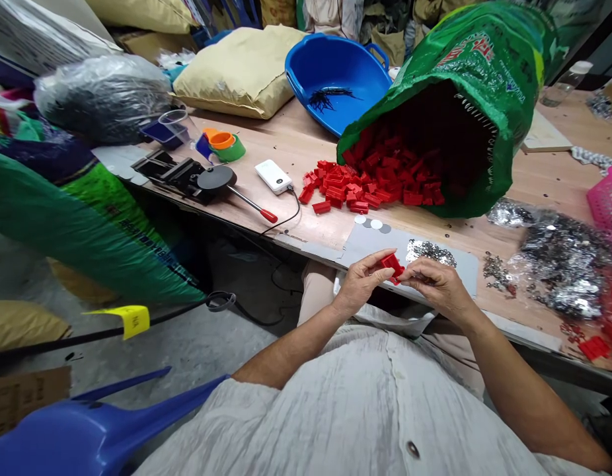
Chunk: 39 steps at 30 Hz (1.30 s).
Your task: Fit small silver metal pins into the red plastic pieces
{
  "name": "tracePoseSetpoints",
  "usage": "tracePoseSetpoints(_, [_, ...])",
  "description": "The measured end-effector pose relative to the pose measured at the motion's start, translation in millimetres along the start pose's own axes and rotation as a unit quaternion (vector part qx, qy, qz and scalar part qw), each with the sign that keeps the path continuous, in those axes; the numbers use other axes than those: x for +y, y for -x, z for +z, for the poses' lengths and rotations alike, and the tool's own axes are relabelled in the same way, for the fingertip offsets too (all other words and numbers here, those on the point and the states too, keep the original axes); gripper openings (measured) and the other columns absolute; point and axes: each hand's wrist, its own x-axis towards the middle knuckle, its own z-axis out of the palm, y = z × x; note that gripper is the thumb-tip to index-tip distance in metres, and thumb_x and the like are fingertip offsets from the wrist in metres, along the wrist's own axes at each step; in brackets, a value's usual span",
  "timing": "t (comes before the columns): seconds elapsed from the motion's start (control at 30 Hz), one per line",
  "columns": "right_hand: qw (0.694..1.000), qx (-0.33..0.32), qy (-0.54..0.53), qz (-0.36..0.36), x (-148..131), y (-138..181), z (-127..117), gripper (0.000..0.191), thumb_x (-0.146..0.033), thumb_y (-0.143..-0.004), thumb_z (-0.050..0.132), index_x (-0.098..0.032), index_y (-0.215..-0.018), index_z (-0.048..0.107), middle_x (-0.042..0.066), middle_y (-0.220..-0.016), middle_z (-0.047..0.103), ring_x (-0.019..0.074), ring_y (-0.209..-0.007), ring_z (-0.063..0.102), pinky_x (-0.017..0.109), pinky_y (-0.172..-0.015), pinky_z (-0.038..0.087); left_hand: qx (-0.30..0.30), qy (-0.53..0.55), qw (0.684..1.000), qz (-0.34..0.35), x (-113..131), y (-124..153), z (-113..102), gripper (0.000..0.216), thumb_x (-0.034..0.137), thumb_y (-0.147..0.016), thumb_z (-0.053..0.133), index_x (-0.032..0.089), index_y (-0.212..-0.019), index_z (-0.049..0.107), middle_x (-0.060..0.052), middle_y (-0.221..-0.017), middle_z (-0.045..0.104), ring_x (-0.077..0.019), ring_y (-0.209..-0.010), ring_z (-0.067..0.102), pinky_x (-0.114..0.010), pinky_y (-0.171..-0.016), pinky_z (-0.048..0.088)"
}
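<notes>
Between my two hands, just above the table's near edge, is a small red plastic part (392, 263). My left hand (361, 281) grips it with thumb and fingers from the left. At its right end my right hand (435, 283) is pinched closed; whatever sits between those fingertips is too small to make out. Beneath and behind the hands lies a grey sheet (467, 271) carrying a heap of small shiny metal pieces (431, 251). A pile of similar red parts (358, 185) spills onto the table from a green woven sack (484, 73).
Left on the table are a black clamp-like tool with a red-tipped lever (269, 215), a white power bank (273, 176) with a cable, and colored rings (221, 140). A blue basin (336, 79) stands behind. Plastic bags of metal pieces (564, 264) lie to the right.
</notes>
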Motion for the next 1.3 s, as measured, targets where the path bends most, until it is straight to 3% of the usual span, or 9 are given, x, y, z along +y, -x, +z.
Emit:
tracePoseSetpoints(0.27, [1.0,-0.006,-0.001,0.013,4,2,0,0.013,-0.036,-0.089,0.064,-0.025,-0.09,0.072,0.004,-0.087,0.069,0.0167,-0.075,0.061,0.031,-0.064,0.048,-0.011,-0.008,1.0,0.0,0,-1,0,0.043,0.028,-0.078,0.075,0.022,-0.119,0.069,-0.005,-0.113,0.072,-0.0176,-0.103,0.065,-0.031,-0.097,0.047])
tracePoseSetpoints(0.53, [0.996,0.018,-0.024,0.086,8,7,1,0.017,-0.038,-0.084,0.07,-0.023,-0.091,0.067,0.001,-0.084,0.067,0.0132,-0.063,0.052,0.029,-0.059,0.043,-0.012,-0.041,0.999,0.008,3,0,1,0.043,0.029,-0.078,0.074,0.021,-0.12,0.068,-0.006,-0.113,0.071,-0.0169,-0.101,0.065,-0.03,-0.094,0.049])
tracePoseSetpoints(0.83, [0.991,0.027,-0.026,0.131,8,10,3,0.019,-0.041,-0.085,0.066,-0.024,-0.09,0.061,0.0,-0.08,0.062,0.0131,-0.064,0.049,0.027,-0.059,0.041,-0.014,-0.087,0.995,0.039,3,0,2,0.038,0.027,-0.078,0.074,0.021,-0.115,0.069,-0.007,-0.118,0.069,-0.018,-0.103,0.064,-0.03,-0.095,0.05])
tracePoseSetpoints(1.03, [0.989,0.027,-0.032,0.142,9,8,10,0.023,-0.045,-0.087,0.062,-0.023,-0.084,0.056,0.0,-0.076,0.059,0.0135,-0.065,0.05,0.026,-0.059,0.041,-0.023,-0.097,0.994,0.053,-1,0,1,0.034,0.027,-0.077,0.075,0.019,-0.109,0.069,-0.006,-0.109,0.068,-0.0165,-0.099,0.063,-0.029,-0.091,0.052])
tracePoseSetpoints(1.3, [0.986,0.011,0.006,0.167,18,11,13,0.025,-0.046,-0.089,0.059,-0.023,-0.099,0.059,0.003,-0.09,0.065,0.0166,-0.075,0.058,0.029,-0.066,0.046,-0.049,-0.063,0.996,0.044,-15,-9,-9,0.035,0.024,-0.075,0.077,0.017,-0.105,0.062,-0.009,-0.115,0.066,-0.0163,-0.102,0.063,-0.029,-0.092,0.049])
